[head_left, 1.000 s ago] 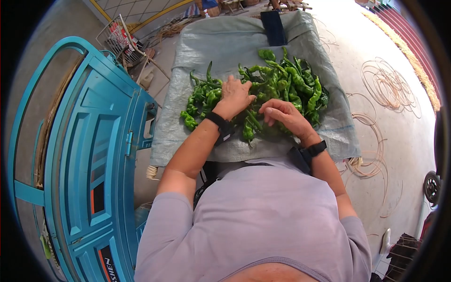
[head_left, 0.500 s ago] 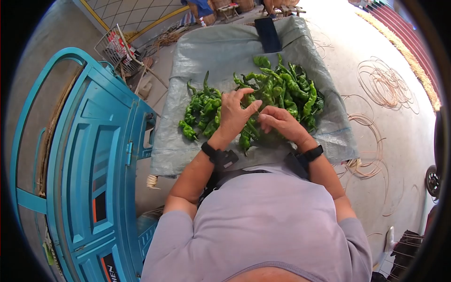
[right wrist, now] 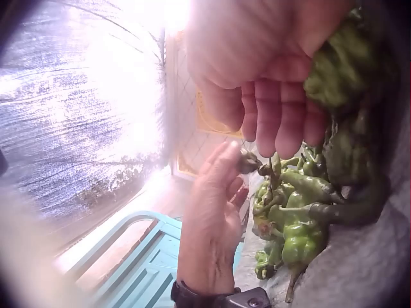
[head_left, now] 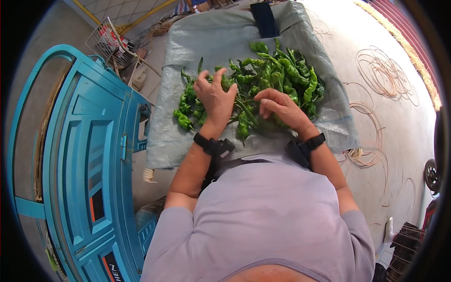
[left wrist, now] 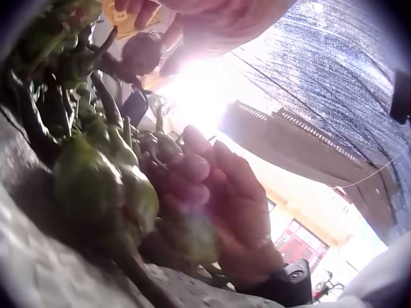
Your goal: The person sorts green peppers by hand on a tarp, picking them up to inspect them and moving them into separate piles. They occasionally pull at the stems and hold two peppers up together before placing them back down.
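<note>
The left hand (head_left: 216,101) is over the smaller left group of green peppers (head_left: 183,120), its fingers spread and bent. In the left wrist view, a dark rounded pepper (left wrist: 142,52) sits between its thumb and fingers; the right wrist view shows this left hand (right wrist: 215,224) pinching it. The right hand (head_left: 284,110) hovers at the near edge of the larger pepper pile (head_left: 293,70), fingers loosely bent, with nothing visibly gripped. Beside its palm a wrinkled pepper (right wrist: 350,61) shows in the right wrist view. Several stems lie between the hands.
A grey-green woven sheet (head_left: 202,40) covers the work surface, with a dark phone (head_left: 264,19) at its far edge. A blue metal vehicle panel (head_left: 89,155) stands at left. Coiled strips (head_left: 385,73) lie on the floor at right.
The left hand moved away from the right hand, toward the left group, after the two were close together between the groups. The right hand stayed nearly in place.
</note>
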A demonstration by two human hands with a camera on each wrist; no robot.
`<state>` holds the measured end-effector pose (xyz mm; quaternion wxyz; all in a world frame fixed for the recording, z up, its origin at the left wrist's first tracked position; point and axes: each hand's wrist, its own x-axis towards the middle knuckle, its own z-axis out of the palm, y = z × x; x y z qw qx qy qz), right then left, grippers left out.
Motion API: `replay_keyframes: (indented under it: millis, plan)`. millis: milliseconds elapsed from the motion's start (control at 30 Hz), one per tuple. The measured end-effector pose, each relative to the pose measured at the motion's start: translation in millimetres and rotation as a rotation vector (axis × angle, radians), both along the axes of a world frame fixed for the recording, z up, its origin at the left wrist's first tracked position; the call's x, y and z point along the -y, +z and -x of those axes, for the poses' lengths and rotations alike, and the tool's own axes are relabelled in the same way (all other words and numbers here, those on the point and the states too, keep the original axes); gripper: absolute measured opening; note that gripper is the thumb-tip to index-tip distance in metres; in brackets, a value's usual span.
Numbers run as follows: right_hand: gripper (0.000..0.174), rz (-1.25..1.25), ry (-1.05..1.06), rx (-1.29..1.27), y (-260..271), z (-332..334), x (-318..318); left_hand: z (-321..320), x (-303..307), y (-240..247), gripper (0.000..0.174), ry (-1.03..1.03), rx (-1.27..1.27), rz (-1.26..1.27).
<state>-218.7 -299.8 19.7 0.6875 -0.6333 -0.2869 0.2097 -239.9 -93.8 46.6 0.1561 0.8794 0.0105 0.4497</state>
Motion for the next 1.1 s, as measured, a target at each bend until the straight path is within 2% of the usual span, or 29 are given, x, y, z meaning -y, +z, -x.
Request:
replay_keyframes:
  millis: [33,67,167,200,300,333,433,533,633,667,767,867,933,967,1100]
  plan:
    - [0.023,0.003,0.001,0.006,0,0,1,1,0,1,0.036,0.085,0.098,-0.125]
    - [0.023,0.0,0.008,0.01,1,-1,1,2,-2,1,0.033,-0.062,0.022,-0.024]
    - [0.023,-0.014,0.019,0.016,-1,-1,0,17,3,8,0.029,-0.435,-0.459,0.057]
    - [0.023,-0.017,0.015,0.019,-2,-2,0,20,4,3,0.025,-0.465,-0.443,-0.047]
    - [0.023,-0.022,0.005,0.014,-1,-2,1,33,9,-3,0.027,-0.434,-0.373,-0.192]
    - [0.022,-0.025,0.001,0.008,-1,-1,1,36,10,-1,0.03,-0.408,-0.279,-0.232]
    - [0.023,-0.027,0.014,0.018,-2,-2,2,50,7,2,0.034,-0.31,-0.642,-0.151]
    - [0.023,-0.013,0.017,0.028,1,-1,1,53,4,-1,0.044,-0.228,-0.749,-0.222]
    - [0.023,-0.009,0.016,0.043,0,-1,1,48,8,-11,0.056,-0.237,-0.917,-0.066]
    - [0.024,-0.012,0.013,0.043,0,-1,1,47,7,-15,0.063,-0.282,-0.871,-0.064]
    - [0.024,-0.031,0.011,0.031,-1,-2,2,48,10,-16,0.065,-0.305,-0.781,0.046]
    - [0.024,-0.05,0.018,0.016,-3,-1,3,50,5,11,0.068,-0.435,-0.895,0.332]
    - [0.025,-0.032,0.007,0.032,1,-1,3,53,1,24,0.068,-0.479,-0.889,0.639]
    - [0.025,-0.03,0.006,0.026,2,0,3,54,0,28,0.069,-0.497,-0.879,0.792]
    - [0.026,-0.041,0.048,0.0,2,2,0,51,3,25,0.068,-0.446,-0.632,0.904]
